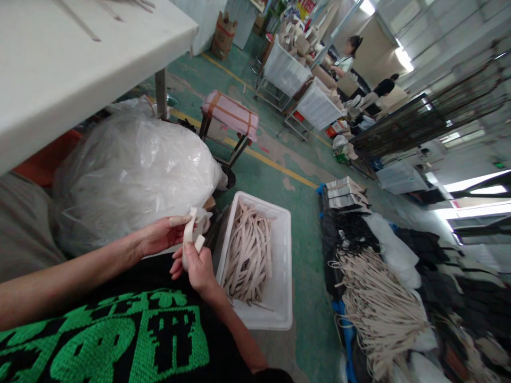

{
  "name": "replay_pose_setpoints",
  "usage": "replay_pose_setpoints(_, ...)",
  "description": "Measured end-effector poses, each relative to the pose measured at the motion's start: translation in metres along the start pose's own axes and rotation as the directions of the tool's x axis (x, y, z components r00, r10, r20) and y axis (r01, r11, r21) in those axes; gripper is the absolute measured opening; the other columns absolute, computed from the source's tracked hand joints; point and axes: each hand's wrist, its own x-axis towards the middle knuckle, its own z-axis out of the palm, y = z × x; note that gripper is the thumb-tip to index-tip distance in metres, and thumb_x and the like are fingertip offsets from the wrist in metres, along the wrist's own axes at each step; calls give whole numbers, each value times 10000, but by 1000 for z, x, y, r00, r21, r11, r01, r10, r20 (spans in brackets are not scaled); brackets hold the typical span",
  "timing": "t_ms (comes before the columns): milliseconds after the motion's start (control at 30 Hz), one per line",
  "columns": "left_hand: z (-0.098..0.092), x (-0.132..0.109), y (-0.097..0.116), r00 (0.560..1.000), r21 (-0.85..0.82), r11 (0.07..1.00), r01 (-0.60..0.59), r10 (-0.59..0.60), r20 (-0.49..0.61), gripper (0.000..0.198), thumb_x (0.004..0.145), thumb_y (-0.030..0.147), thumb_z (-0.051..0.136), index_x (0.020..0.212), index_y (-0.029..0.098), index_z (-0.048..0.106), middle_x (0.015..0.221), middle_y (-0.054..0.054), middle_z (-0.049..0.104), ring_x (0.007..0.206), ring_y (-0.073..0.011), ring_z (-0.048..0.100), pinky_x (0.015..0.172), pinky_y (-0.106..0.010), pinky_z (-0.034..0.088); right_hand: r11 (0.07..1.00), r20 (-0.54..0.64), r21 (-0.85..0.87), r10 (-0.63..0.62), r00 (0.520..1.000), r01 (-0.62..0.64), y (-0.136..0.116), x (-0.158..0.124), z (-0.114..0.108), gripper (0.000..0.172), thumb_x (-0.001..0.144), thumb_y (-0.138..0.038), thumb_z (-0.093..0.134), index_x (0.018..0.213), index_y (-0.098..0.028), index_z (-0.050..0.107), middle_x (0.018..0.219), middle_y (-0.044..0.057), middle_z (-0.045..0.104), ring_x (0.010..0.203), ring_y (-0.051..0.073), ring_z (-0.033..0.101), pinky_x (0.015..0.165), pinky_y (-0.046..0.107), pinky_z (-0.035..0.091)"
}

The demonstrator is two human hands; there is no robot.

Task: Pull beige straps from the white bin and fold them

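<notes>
A flat cream strip (pixel 189 230) is held between my two hands, in front of my body. My left hand (pixel 159 235) pinches it at the upper part with thumb and fingers; a pale wrap covers one of its digits. My right hand (pixel 200 267) is closed round the lower part, and a short pale end sticks out above its thumb. Behind the strip shows a whitish loop or roll (pixel 204 221), partly hidden. Just right of my hands stands a white plastic bin (pixel 281 255), holding many loose beige strips (pixel 249 250).
A white table (pixel 131 53) juts in at upper left, above a large clear plastic bag (pixel 147 165). A pink-topped stool (pixel 231 113) stands ahead. Bundled beige strips (pixel 375 298) lie at right. Farther off are filled carts (pixel 287 69) and people (pixel 343 61).
</notes>
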Motion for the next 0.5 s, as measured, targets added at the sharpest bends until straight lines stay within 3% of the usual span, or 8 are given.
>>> replay_pose_setpoints(67,-1,-2,0,1000,-1,1000,17,-17,13,162,822,299,838,756,174,758,675,-58,724,534,-189,628,514,-283,551,998,-2,56,-8,1000,8,6,4,-3,701,875,-841,468,816,-171,666,626,75,695,456,161,613,469,262,483)
replay_pose_setpoints(200,-4,-6,-2,998,-14,1000,22,-22,-67,104,859,202,780,771,153,756,704,-64,740,593,-179,671,592,-267,584,987,-253,156,68,965,-29,13,26,-5,672,964,-771,391,802,-181,670,705,102,721,492,170,607,498,288,501)
replay_pose_setpoints(267,-5,-9,-4,996,-19,1000,19,-20,-89,69,853,174,785,789,149,771,703,-62,738,638,-181,692,665,-269,606,981,-311,194,81,947,-21,12,41,-6,634,975,-735,421,787,-183,670,685,80,697,471,148,552,476,272,468)
replay_pose_setpoints(400,-7,-17,-9,998,57,996,70,-69,-10,120,807,230,863,776,138,792,620,-51,691,545,-158,623,564,-240,553,976,-273,220,61,960,0,5,66,-12,671,961,-766,424,783,-173,683,534,-15,538,392,90,324,425,242,401)
replay_pose_setpoints(500,-8,-20,-11,996,97,993,73,-67,-64,149,776,230,891,736,129,790,638,-65,711,558,-152,625,567,-229,544,984,-285,161,-27,958,76,-2,76,-22,589,913,-730,565,821,-166,709,485,-69,435,409,85,297,427,226,394)
